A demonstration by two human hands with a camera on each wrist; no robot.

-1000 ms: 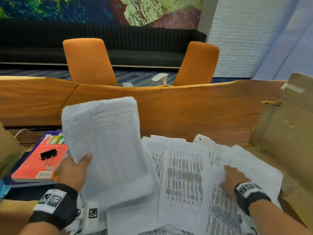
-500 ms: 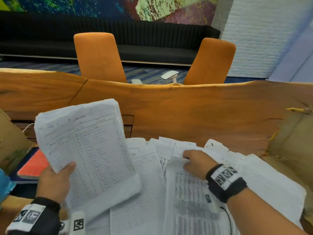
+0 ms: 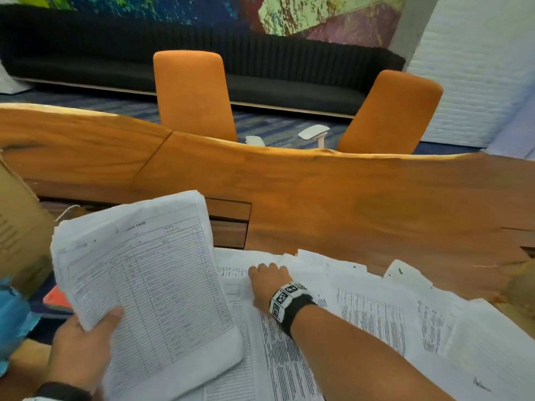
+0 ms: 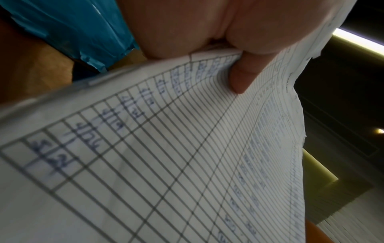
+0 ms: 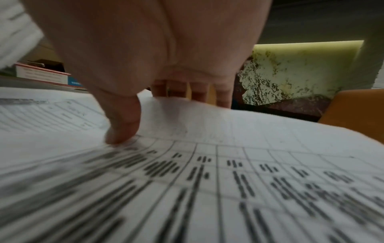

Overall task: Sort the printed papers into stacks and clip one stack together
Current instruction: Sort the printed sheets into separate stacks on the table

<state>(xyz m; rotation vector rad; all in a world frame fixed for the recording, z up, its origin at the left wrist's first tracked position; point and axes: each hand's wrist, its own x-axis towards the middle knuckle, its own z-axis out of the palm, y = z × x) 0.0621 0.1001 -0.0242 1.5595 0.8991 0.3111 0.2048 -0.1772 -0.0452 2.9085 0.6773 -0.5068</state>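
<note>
My left hand [image 3: 95, 322] holds up a thick stack of ruled stock-card sheets [image 3: 144, 285] by its lower left corner, thumb on the front. In the left wrist view the thumb [image 4: 243, 77] presses on the stack [image 4: 187, 148], which is tilted above the table. Loose printed papers [image 3: 376, 308] lie spread over the near table. My right hand [image 3: 267, 273] rests at the far edge of one printed sheet [image 5: 228, 164], its thumb [image 5: 122, 128] on top and its fingers curled over that edge. No binder clip shows.
A cardboard box [image 3: 20, 233] stands at the left, with a red book [image 3: 56, 296] and blue plastic [image 3: 14, 316] below it. The wooden table [image 3: 347, 204] stretches beyond the papers, with two orange chairs [image 3: 192, 94] behind. More cardboard [image 3: 521, 285] sits at the right edge.
My right hand has moved left across the spread papers, from the right side to the far edge of a middle sheet, and pinched it. The left hand still holds the stack.
</note>
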